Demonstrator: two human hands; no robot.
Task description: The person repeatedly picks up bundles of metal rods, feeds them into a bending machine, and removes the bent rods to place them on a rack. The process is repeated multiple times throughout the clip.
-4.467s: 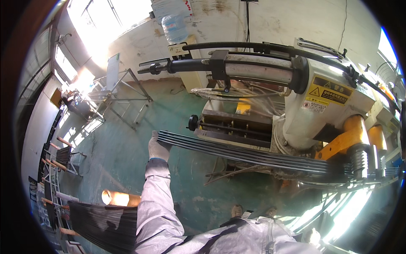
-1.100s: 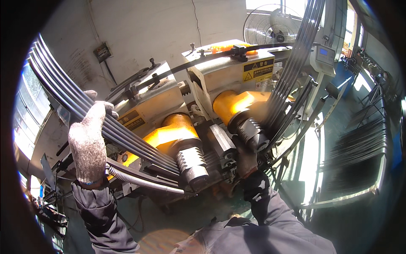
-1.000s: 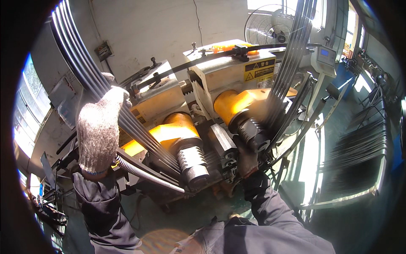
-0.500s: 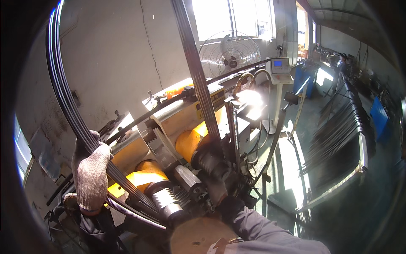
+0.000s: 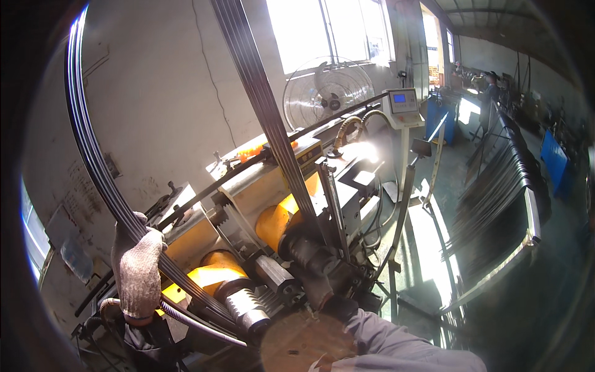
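Note:
My left hand (image 5: 137, 273), in a light knitted glove, is closed round a bundle of long dark strips (image 5: 99, 155) at the left. That bundle curves up out of view and runs down to a ridged metal roller (image 5: 245, 307). A second length of dark strips (image 5: 260, 93) rises steeply from beside a dark roller (image 5: 307, 248). Both rollers project from the yellow housings (image 5: 273, 226) of a machine. My right hand (image 5: 319, 291) is low beside the dark roller, in deep shade. Its fingers are hidden, and I cannot make out what they touch.
Close in front of me is a round brown disc (image 5: 304, 341). A control box (image 5: 401, 102) on a post and a caged fan (image 5: 331, 99) stand behind the machine. Dark strands (image 5: 489, 204) hang over a rack at the right. A person (image 5: 491, 90) is far off.
The view has shifted slightly, so the upright strips and the fan sit further left in it. My left hand keeps its grip, and my right hand stays by the dark roller.

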